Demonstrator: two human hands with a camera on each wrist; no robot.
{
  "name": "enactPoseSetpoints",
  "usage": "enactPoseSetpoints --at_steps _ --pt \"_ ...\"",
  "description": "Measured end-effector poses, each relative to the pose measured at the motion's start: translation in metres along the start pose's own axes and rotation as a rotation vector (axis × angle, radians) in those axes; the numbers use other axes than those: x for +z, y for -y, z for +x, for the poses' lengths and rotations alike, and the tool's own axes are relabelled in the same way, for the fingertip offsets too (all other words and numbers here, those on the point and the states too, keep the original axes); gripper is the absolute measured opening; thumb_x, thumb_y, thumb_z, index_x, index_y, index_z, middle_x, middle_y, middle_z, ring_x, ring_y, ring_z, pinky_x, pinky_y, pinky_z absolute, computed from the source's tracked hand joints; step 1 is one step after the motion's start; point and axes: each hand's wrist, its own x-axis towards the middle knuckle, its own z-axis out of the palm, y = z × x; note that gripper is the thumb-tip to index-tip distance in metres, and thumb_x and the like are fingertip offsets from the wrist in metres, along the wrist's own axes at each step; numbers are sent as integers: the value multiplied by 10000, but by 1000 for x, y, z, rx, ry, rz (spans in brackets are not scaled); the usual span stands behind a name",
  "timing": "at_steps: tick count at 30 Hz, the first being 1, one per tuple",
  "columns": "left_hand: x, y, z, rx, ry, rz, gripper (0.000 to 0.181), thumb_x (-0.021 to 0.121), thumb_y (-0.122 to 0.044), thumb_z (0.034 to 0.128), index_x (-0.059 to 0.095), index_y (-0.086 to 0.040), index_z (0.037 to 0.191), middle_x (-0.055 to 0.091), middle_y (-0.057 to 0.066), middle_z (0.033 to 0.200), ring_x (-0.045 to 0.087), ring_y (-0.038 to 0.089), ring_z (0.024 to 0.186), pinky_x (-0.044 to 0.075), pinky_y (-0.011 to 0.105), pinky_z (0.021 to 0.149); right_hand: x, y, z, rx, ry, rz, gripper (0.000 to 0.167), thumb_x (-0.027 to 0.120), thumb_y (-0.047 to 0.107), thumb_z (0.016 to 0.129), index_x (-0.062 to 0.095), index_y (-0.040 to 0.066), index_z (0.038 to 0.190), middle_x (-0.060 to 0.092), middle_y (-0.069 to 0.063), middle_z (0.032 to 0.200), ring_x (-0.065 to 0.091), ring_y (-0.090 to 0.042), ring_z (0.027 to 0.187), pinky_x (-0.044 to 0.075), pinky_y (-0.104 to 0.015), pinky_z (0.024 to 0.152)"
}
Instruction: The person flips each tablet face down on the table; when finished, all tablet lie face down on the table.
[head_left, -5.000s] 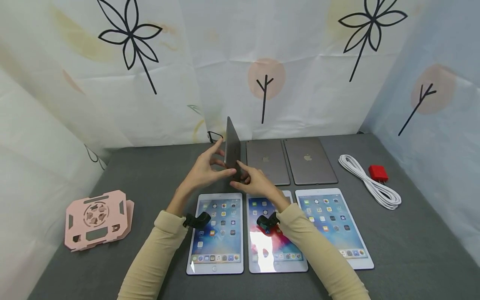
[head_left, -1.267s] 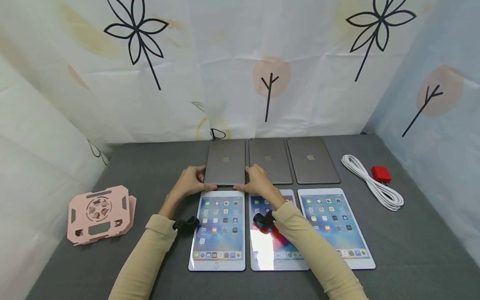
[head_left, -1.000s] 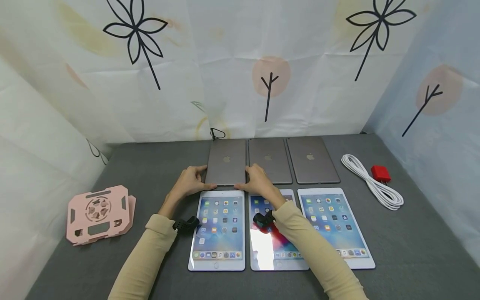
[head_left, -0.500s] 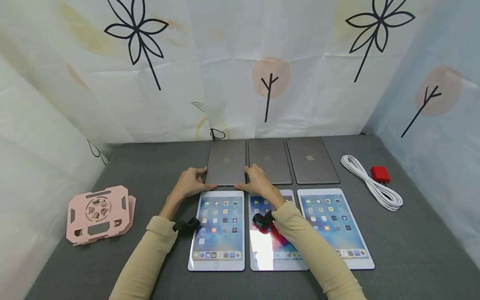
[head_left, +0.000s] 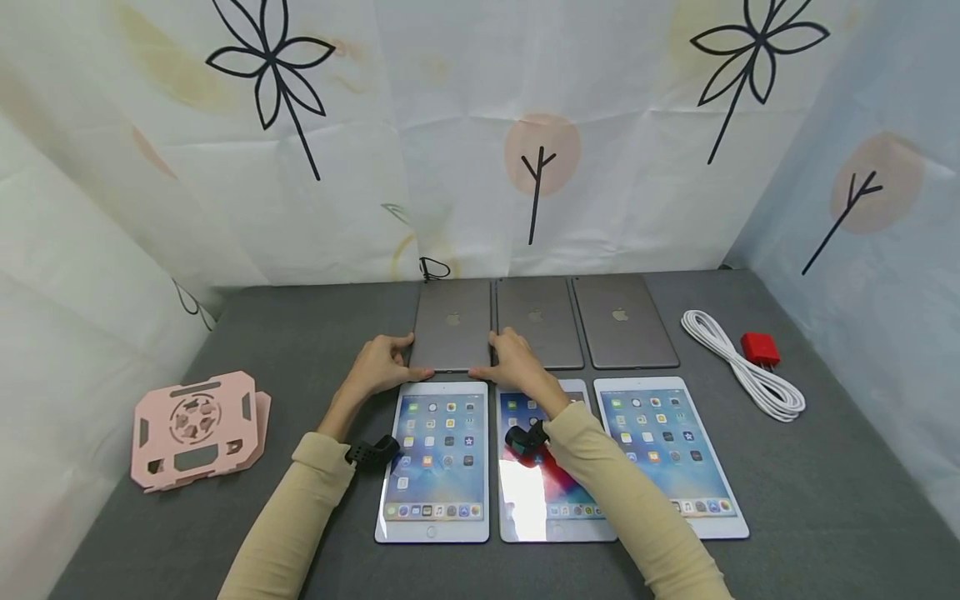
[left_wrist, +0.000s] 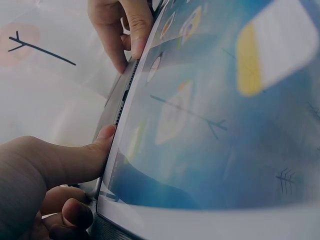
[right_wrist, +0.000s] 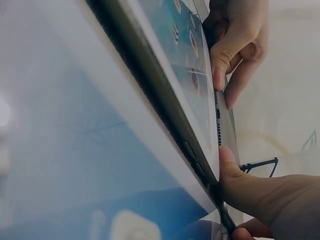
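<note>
A grey tablet [head_left: 452,321] lies face down at the left of the back row, its apple logo upward. My left hand [head_left: 378,364] holds its near left corner, with the thumb [left_wrist: 100,145] on the bottom edge and fingers at the side. At the near right corner, my right hand [head_left: 516,362] holds it the same way, thumb [right_wrist: 230,162] on the bottom edge. In both wrist views the thumbs flank the charging port. Just in front lies a white tablet [head_left: 432,533] with its screen lit, below my hands.
Two more grey tablets [head_left: 536,321] [head_left: 626,321] lie face down to the right. Two lit white tablets [head_left: 536,533] [head_left: 660,433] lie in front, partly under my right arm. A pink stand [head_left: 197,429] is at left, a white coiled cable [head_left: 742,367] and red plug [head_left: 761,347] at right.
Five seconds ago both hands held the grey tablet upright above the table; now it lies flat beside the other two. Over the last second, hands and tablet have hardly moved.
</note>
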Motion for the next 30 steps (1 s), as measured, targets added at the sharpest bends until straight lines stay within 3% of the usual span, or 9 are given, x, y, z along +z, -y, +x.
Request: enactPoseSetpoints --at_steps 5,9,19,24,30 --pt "1 0 -1 3 -4 1 854 872 -328 812 482 34 1480 433 -50 534 331 89 488 288 239 487 -2 0 -4 -21 1 -14 766 769 321 927 450 -101 1482 535 -283 1362 534 -349 1143 482 -473 1005" --pt "1 0 -2 34 10 7 857 858 -322 825 465 61 1483 474 -38 527 359 86 471 307 240 479 -9 -2 -12 -60 26 -26 718 748 285 943 457 -86 1485 554 -276 1314 523 -312 1034 482 -467 939" --pt "-3 -5 -3 99 42 24 832 829 -283 860 440 91 1494 470 -41 557 398 94 495 336 254 507 -46 -22 -50 -104 61 -42 613 733 285 948 531 21 1463 575 -207 1183 556 -267 981 515 -441 840" --pt "-4 -20 -5 146 41 41 783 816 -259 874 461 73 1488 465 -40 567 384 86 499 328 243 508 -62 -51 -69 -86 14 -68 607 753 268 919 559 1 1429 583 -218 1150 563 -284 983 560 -466 842" --pt "4 -48 -9 246 70 11 753 805 -235 890 463 65 1490 445 -45 561 354 79 489 310 221 498 -79 -84 -97 -64 -25 -121 621 763 289 912 567 -22 1412 583 -250 1161 564 -335 993 536 -539 850"
